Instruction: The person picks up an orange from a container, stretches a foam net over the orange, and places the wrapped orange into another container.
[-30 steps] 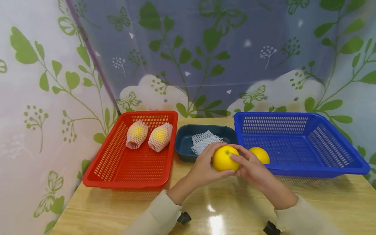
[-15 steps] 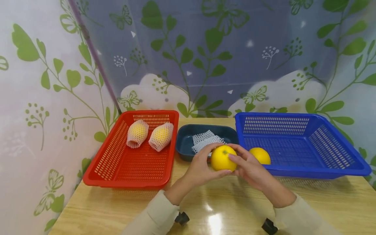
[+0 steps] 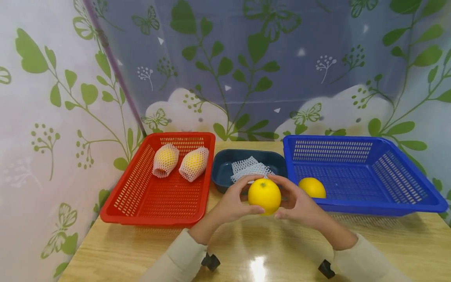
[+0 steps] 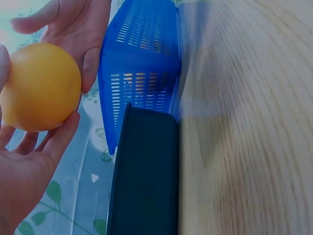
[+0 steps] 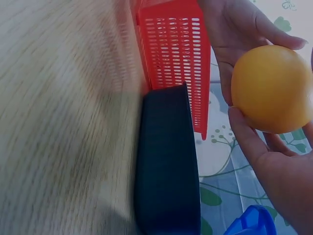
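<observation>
Two yellow fruits in pale foam mesh [image 3: 166,158] lie well apart from the hands in the red slatted plastic basket [image 3: 169,213]; the mesh blurs their surfaces for us. Next comes the dark teal rectangular tray [image 3: 221,168], its front edge partly covered by the hands. We see white foam netting [image 3: 248,168] inside, but its lower part is hidden, so we cannot count the pieces.

Over the wooden table [image 3: 243,250], the left hand [image 3: 237,201] curls round the bare round yellow fruit [image 3: 264,196], thumb across its lower front. The fruit is held up between both palms, just in front of the tray; the left wrist view cuts off its left edge. The right hand [image 3: 299,201] cups the other side, fingers bent behind and largely out of our sight; we cannot tell whether its thumb touches. Beyond it, a second bare yellow fruit [image 3: 312,187] sits in the blue slatted plastic basket [image 3: 380,205], whose front rim hides its base. Both cream sleeves [image 3: 179,254] run out of the head view's bottom edge.
</observation>
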